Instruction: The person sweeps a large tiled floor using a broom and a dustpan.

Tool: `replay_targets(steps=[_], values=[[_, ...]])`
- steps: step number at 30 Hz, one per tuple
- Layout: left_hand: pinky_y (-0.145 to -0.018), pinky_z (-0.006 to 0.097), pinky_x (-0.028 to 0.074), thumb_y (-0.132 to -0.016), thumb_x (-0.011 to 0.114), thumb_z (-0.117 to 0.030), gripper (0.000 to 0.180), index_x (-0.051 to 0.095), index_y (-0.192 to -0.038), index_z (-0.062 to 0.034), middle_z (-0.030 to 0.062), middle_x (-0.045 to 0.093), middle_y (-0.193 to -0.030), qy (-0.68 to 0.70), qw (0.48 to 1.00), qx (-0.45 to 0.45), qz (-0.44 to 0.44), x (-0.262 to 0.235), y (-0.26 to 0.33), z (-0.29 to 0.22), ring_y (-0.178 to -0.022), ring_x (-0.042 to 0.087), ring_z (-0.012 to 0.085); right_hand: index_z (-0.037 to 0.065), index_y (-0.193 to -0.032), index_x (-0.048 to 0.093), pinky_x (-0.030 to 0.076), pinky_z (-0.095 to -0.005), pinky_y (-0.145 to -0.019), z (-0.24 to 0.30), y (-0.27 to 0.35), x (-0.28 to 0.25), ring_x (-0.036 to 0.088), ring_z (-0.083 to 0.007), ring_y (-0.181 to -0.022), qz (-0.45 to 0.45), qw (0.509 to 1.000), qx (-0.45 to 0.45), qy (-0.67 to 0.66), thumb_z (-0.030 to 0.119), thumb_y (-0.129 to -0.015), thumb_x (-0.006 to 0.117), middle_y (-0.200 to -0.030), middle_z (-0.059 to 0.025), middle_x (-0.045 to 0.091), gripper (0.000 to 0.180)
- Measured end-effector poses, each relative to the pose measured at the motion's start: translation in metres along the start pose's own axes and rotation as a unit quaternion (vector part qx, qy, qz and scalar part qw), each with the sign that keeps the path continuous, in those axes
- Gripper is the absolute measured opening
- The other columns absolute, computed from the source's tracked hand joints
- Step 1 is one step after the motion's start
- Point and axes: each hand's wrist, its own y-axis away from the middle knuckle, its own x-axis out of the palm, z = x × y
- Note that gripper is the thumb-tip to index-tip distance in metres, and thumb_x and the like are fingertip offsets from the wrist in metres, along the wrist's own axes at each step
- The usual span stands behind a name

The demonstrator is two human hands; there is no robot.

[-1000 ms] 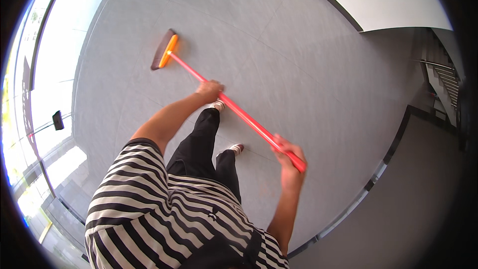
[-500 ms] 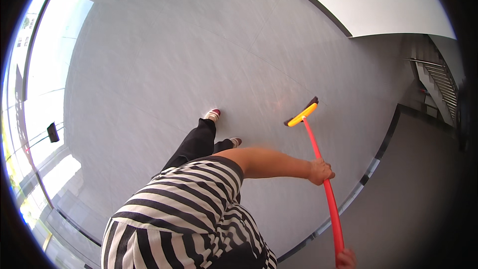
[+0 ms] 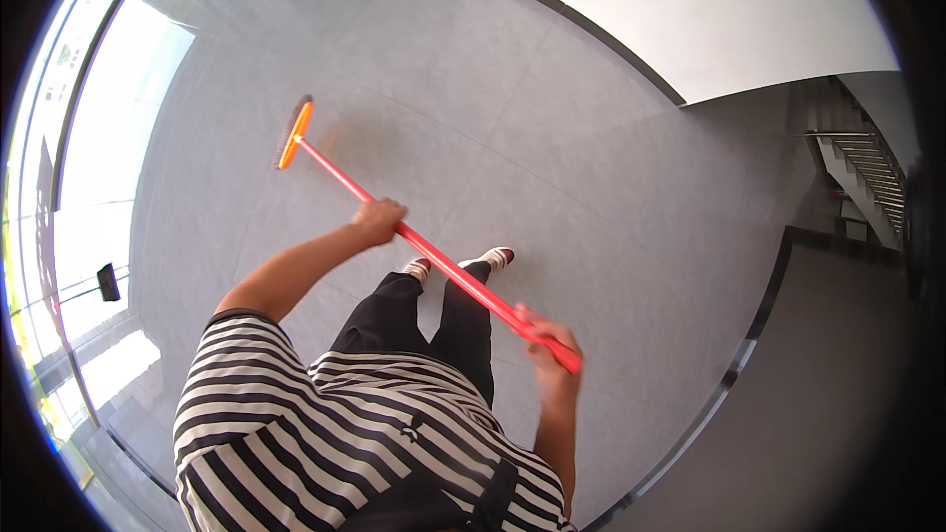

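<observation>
A broom (image 3: 453, 274) with a long red handle, an orange head and dark bristles slants across the view. Its head is at the far left, close to or on the grey floor; contact is hard to judge. My left hand (image 3: 380, 221) wraps round the handle partway down, nearer the head. Near the handle's upper end, at my right side, my right hand (image 3: 550, 337) is closed round it, slightly blurred. The handle passes in front of my legs and shoes.
Grey tiled floor (image 3: 591, 266) surrounds my feet. Glass panels (image 3: 108, 118) line the left, with a dark object (image 3: 107, 283) near them. A white wall (image 3: 670, 10) stands at the far right, stairs (image 3: 867, 172) beyond it. A dark-edged strip (image 3: 759, 305) runs along the right.
The broom head has swung from right of my feet to the far left. Both hands, still on the handle, have moved left and farther from me; my right hand now shows fully.
</observation>
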Motion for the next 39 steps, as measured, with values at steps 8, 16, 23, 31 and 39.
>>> replay_targets(steps=[8,16,23,31,39], values=[[-0.080,0.038,0.045,-0.074,0.060,-0.014,0.018,0.058,-0.092,-0.0132,0.0061,0.055,-0.098,0.026,0.990,-0.133,-0.033,0.021,-0.070,0.033,-0.100,0.051,0.0248,0.000,-0.088,0.057,0.044,-0.0303,-0.086,-0.003,-0.090,0.010,0.054,-0.0212,-0.102,0.038,0.998,0.045,0.029,0.001,-0.077,0.061,-0.107,-0.0120,0.059,0.012],[-0.067,0.044,0.040,-0.074,0.060,-0.024,0.023,0.059,-0.097,-0.0191,0.0006,0.061,-0.094,0.053,0.968,0.184,0.160,-0.028,-0.184,-0.363,-0.096,0.056,0.0190,-0.001,-0.085,0.051,0.037,-0.0419,-0.094,0.174,0.056,-0.206,0.052,-0.0310,-0.103,-0.217,0.940,-0.087,0.249,-0.001,-0.075,0.046,-0.098,-0.0189,0.057,0.012],[-0.070,0.037,0.044,-0.072,0.058,-0.016,0.022,0.059,-0.094,-0.0128,0.0041,0.061,-0.088,0.143,0.873,0.445,0.139,-0.060,-0.191,-0.522,-0.094,0.057,0.0219,-0.005,-0.080,0.052,0.046,-0.0464,-0.077,0.271,0.067,-0.131,0.058,-0.0365,-0.075,-0.180,0.782,-0.272,0.531,0.007,-0.077,0.054,-0.075,-0.0241,0.059,0.012],[-0.063,0.037,0.047,-0.072,0.059,-0.015,0.013,0.054,-0.083,-0.0098,0.0032,0.060,-0.078,0.115,0.933,0.342,0.014,-0.143,-0.201,-0.383,-0.086,0.057,0.0205,-0.003,-0.084,0.052,0.044,-0.0490,-0.081,0.274,0.025,-0.142,0.058,-0.0347,-0.081,-0.255,0.860,-0.321,0.303,0.009,-0.079,0.051,-0.082,-0.0223,0.060,0.013],[-0.069,0.040,0.049,-0.070,0.060,-0.013,0.012,0.060,-0.080,-0.0081,0.0105,0.061,-0.084,-0.026,0.999,-0.011,0.028,-0.163,-0.262,-0.063,-0.087,0.060,0.0275,0.000,-0.089,0.055,0.034,-0.0476,-0.097,0.118,-0.226,-0.112,0.052,-0.0333,-0.106,-0.028,0.998,-0.063,-0.012,0.005,-0.076,0.061,-0.105,-0.0203,0.057,0.015]])
